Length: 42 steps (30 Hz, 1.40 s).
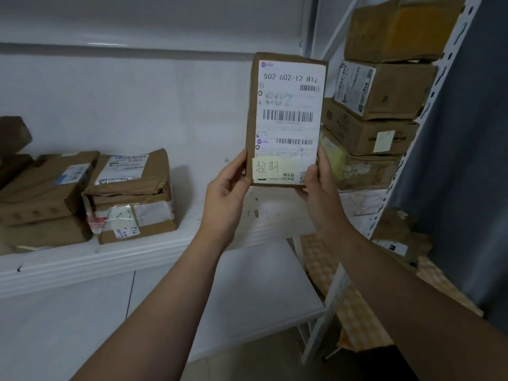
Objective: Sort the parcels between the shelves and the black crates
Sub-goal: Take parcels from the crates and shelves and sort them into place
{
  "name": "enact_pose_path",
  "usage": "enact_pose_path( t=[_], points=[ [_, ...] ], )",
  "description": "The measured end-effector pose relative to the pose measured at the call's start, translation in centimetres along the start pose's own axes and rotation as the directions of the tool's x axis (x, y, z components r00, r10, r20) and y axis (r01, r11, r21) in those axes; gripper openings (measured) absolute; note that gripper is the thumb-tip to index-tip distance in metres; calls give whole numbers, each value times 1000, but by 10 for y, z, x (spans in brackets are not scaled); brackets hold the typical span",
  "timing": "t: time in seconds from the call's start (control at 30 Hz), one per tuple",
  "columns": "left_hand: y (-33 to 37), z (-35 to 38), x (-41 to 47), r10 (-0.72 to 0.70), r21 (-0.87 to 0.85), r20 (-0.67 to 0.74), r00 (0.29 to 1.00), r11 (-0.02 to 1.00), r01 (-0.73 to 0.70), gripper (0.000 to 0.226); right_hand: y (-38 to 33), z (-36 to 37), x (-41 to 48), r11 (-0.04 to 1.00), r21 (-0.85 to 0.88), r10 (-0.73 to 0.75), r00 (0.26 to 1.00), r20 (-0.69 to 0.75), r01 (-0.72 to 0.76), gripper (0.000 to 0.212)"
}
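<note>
Along 9 o'clock, a white shelf carries piled brown parcels; stacked boxes fill 2 o'clock. Near 1 o'clock a flat labelled parcel is upright, left hand and right hand gripping its lower edges, a yellow note stuck at its bottom left.

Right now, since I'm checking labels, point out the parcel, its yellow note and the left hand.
parcel [287, 119], head view, middle of its front.
yellow note [268, 167], head view, on the handwriting.
left hand [225, 188], head view, on its middle.
</note>
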State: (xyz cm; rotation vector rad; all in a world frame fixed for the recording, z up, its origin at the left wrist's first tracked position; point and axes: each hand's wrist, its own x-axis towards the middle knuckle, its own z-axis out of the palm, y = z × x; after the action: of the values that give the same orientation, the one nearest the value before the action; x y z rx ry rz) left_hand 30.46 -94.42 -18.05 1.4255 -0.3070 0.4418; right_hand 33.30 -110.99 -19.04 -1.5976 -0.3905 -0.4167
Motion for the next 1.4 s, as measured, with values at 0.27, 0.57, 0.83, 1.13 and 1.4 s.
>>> enact_pose_path(
  t=[0.27,0.57,0.83,1.13,1.4],
  points=[
    [-2,0,-5,20,-1,-1,1000,1000,-20,43,0,1,-5,998,-58,-11,1000,6,11,57],
    [-3,-4,-23,-7,107,54,999,994,1,59,-1,5,-22,995,-10,-101,994,27,101,51],
    [10,-20,-52,-23,90,75,997,996,16,59,-13,18,-61,994,-29,-109,994,-17,108,52],
    [27,-56,-114,-58,64,199,978,997,46,61,-41,49,-146,996,-62,-66,989,-132,58,61],
    [29,-83,-182,-143,97,347,927,989,116,63,-55,70,-249,993,-87,55,952,-300,-85,58]
  ],
)
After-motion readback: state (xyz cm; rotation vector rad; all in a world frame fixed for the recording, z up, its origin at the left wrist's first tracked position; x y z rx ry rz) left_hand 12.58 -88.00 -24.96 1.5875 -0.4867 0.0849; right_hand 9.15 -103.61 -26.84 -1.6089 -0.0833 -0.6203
